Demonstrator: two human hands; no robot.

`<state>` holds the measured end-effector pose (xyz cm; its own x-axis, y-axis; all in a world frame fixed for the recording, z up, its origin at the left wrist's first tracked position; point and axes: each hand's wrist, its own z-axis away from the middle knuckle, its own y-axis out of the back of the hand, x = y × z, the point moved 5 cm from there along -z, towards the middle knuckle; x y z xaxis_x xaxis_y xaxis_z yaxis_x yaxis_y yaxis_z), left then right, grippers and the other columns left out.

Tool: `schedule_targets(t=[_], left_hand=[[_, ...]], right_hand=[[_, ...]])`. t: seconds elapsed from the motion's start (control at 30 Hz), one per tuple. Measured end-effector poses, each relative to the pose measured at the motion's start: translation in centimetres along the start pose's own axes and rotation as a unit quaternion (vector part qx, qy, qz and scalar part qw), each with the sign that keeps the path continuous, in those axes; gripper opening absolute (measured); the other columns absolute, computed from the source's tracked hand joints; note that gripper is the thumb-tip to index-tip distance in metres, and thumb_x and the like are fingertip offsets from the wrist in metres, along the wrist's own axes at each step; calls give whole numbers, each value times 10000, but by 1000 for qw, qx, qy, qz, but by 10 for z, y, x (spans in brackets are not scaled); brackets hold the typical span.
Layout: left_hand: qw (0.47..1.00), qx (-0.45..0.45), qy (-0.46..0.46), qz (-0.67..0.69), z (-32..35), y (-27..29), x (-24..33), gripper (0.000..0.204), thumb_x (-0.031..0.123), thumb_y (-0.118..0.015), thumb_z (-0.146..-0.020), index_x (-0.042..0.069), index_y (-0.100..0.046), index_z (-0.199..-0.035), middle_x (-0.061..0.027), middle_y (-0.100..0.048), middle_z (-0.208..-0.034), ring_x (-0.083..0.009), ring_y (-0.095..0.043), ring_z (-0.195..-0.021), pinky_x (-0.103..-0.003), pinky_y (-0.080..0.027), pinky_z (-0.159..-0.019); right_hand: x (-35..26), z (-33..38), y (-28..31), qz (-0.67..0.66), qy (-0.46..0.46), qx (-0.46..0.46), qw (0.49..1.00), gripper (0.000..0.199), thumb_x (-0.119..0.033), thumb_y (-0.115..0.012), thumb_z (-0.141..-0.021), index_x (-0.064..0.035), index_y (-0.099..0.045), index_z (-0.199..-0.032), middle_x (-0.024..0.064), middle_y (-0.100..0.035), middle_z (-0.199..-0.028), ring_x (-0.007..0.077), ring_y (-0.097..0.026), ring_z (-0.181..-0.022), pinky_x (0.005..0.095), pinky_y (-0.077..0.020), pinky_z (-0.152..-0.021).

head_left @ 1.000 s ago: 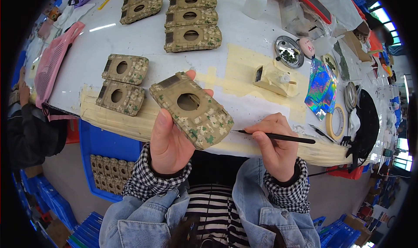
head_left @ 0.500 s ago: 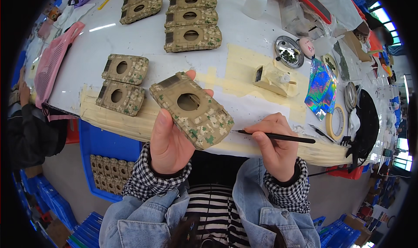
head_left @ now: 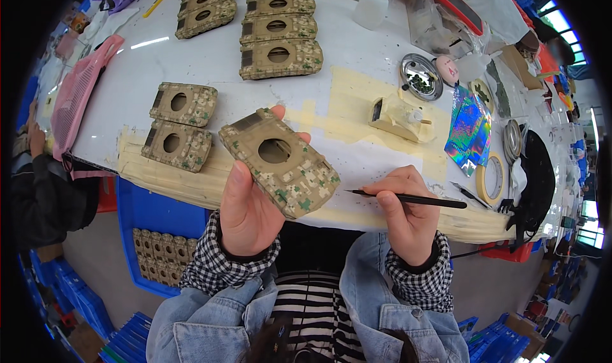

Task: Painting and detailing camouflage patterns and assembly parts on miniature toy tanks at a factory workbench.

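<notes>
Above the desk (head_left: 191,57) edge, my left hand (head_left: 248,203) grips 1 camouflage-painted tank hull (head_left: 278,162), long axis running upper-left to lower-right. My right hand (head_left: 408,213) pinches a fine black paintbrush (head_left: 408,199), tip aimed left, just beside the hull's lower-right corner.

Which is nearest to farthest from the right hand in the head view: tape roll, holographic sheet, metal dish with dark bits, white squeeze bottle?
From the right hand, which holds a thin brush:
1. Tape roll, just to its right at the table edge.
2. Holographic sheet, above and to the right.
3. Metal dish, farther up the table.
4. White squeeze bottle, at the far top.
</notes>
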<state>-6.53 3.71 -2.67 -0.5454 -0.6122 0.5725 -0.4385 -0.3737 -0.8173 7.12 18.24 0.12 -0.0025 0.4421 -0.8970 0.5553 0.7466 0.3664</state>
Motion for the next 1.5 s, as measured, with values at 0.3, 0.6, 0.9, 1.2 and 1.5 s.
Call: schedule_targets(t=[0.3, 0.6, 0.9, 1.2, 1.5], left_hand=[[997, 44, 61, -2, 2, -1, -4, 689, 489, -366, -968, 51, -156, -1458, -164, -358, -1406, -307, -543, -1141, -450, -542, -887], [987, 25, 148, 54, 10, -15, -14, 687, 496, -335, -976, 43, -156, -1460, -175, -390, -1383, -321, -557, -1120, -437, -525, -892], [975, -175, 133, 16, 14, -35, -6, 807, 516, -512, -889, -3, -219, -1434, -218, -263, -1466, -346, -289, -1356, -412, -509, -857], [946, -212, 226, 90, 24, -33, -13, 959, 455, -711, -766, 62, -186, -1465, -267, -53, -1515, -341, -592, -1057, -426, -535, -839], [960, -148, 234, 45, 22, -39, -14, 1015, 477, -783, -687, 60, -264, -1452, -311, -57, -1498, -366, -639, -928, -432, -565, -747]], right_hand=[[-23, -8, 19, -79, 24, 45, 996, 160, -138, -613, -889, 8, -674, -909, 81, -635, -840, 169, -529, -809, 281, -416, -748], [-44, -11, 15, -240, 4, -3, 971, 254, -175, -560, -939, 61, -601, -1023, 131, -642, -954, 186, -621, -905, 301, -479, -837], [-47, -13, 21, -212, -6, 46, 976, 432, -347, -503, -960, 82, -549, -986, 174, -645, -835, 242, -676, -739, 324, -570, -679], [-36, -16, 20, -208, -28, 69, 975, 430, -335, -473, -975, 88, -547, -973, 174, -647, -817, 246, -686, -695, 324, -582, -641], [-35, -17, 19, -194, -40, 70, 978, 411, -306, -459, -987, 91, -559, -963, 173, -657, -803, 233, -688, -697, 309, -578, -645]])
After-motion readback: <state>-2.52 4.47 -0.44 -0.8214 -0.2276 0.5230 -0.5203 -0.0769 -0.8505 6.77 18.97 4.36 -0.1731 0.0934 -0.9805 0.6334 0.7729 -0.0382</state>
